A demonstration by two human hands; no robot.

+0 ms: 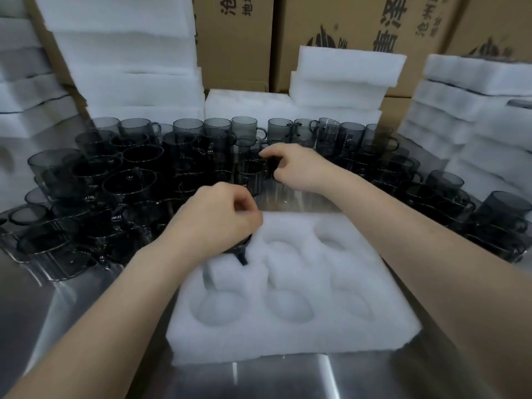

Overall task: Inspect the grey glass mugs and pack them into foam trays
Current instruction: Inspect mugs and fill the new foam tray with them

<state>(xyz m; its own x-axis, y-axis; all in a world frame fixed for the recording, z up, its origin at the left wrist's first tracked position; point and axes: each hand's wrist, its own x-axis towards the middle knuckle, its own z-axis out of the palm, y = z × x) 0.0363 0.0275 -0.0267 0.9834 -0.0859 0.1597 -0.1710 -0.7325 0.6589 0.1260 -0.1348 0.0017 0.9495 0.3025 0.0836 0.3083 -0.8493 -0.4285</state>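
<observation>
Right up close, the left hand (214, 218) is curled over the top of a mug (241, 250). Its fingers are bent down round the rim and the thumb is tucked against the forefinger. That mug sits in the far-left pocket of the foam tray (290, 338), with its dark handle poking out towards the tray's middle. How the fingertips meet the glass is hidden under the hand.

The right hand (290, 165) reaches further out, just past the tray's far edge. Its fingers are hooked, and thumb and forefinger nip a second mug (269, 166) at the front of the crowd.

The tray lies flat on a steel table (86, 312), directly in front of the person, and its other round pockets show only white foam.

Beyond and to both sides, grey mugs (138, 180) stand packed together in a wide arc, some stacked on one another, mostly upright.

Behind them rise piles of white foam sheets (129, 67), more on the right (475, 110), and brown cardboard boxes (236, 38) with printed lettering line the back.
</observation>
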